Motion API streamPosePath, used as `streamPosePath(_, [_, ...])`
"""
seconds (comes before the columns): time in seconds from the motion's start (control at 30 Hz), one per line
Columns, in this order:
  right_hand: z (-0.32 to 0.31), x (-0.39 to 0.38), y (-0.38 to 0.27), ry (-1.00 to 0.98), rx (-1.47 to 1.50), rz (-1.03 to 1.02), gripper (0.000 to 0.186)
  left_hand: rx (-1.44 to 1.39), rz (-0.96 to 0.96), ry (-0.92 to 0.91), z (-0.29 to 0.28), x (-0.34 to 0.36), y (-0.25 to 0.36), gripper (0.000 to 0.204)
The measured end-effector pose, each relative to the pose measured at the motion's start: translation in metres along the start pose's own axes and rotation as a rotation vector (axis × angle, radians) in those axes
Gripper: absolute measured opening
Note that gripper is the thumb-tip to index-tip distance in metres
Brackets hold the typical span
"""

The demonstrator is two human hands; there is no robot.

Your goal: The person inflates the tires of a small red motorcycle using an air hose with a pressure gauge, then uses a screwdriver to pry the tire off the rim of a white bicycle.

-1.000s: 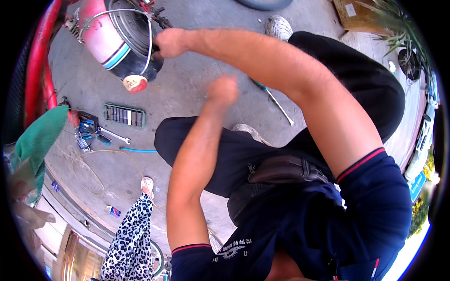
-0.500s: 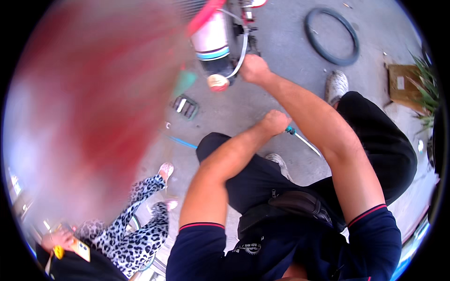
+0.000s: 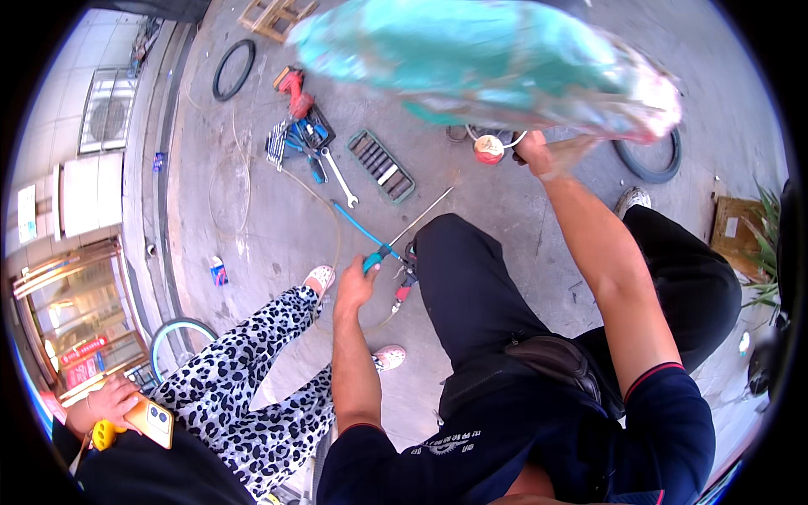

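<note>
My left hand (image 3: pixel 358 286) is closed round the teal handle of a long screwdriver (image 3: pixel 418 219), whose thin shaft points up and to the right, above the floor beside my knee. My right hand (image 3: pixel 534 153) is closed at the upper centre, next to a white cable (image 3: pixel 515 141) and a round red-and-white cap (image 3: pixel 488 150). What its fingers grip is dark and mostly hidden. Above it, a blurred teal shiny cover (image 3: pixel 471 59) with a pinkish right end hides most of what lies behind.
On the floor are a socket tray (image 3: pixel 381 166), a wrench (image 3: pixel 340 178), a blue hose (image 3: pixel 362 225), a red power tool (image 3: pixel 293 91) and black tyres (image 3: pixel 234 71). A person in leopard-print trousers (image 3: pixel 244 362) holds a phone (image 3: pixel 150 421) at left. A cardboard box (image 3: pixel 734 231) stands right.
My left hand has moved left with the screwdriver, whose shaft now points away from me. The blurred red shape has gone from the left; the teal cover now fills the top. My right hand stays closed.
</note>
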State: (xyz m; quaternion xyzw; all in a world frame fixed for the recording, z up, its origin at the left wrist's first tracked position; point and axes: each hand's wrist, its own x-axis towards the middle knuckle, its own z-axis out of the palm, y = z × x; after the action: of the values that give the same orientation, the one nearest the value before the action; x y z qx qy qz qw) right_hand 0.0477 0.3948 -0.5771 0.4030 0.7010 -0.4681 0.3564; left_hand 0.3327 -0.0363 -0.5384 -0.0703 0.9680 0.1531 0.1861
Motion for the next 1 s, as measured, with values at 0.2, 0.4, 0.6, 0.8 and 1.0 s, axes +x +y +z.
streamPosePath(0.2, [0.009,0.077,0.062,0.282,-0.348,-0.736,0.030,-0.569,-0.455,-0.060,0.012,-0.018,-0.049,0.035])
streamPosePath(0.4, [0.026,0.080,0.058,0.010,0.019,-0.372,0.021,-1.099,-0.605,0.216,0.082,0.033,-0.071,0.027])
streamPosePath(0.6, [0.039,0.062,0.057,0.172,-0.101,-0.484,0.026,-1.375,-0.655,0.331,0.105,0.148,-0.076,0.038])
streamPosePath(0.8, [0.038,0.060,0.056,0.054,0.191,-0.356,0.020,-0.642,-0.518,0.374,0.161,0.098,-0.079,0.089])
streamPosePath(1.0, [0.025,0.067,0.071,0.256,-0.167,-0.525,0.030,-0.071,-0.533,0.128,0.222,-0.016,-0.024,0.089])
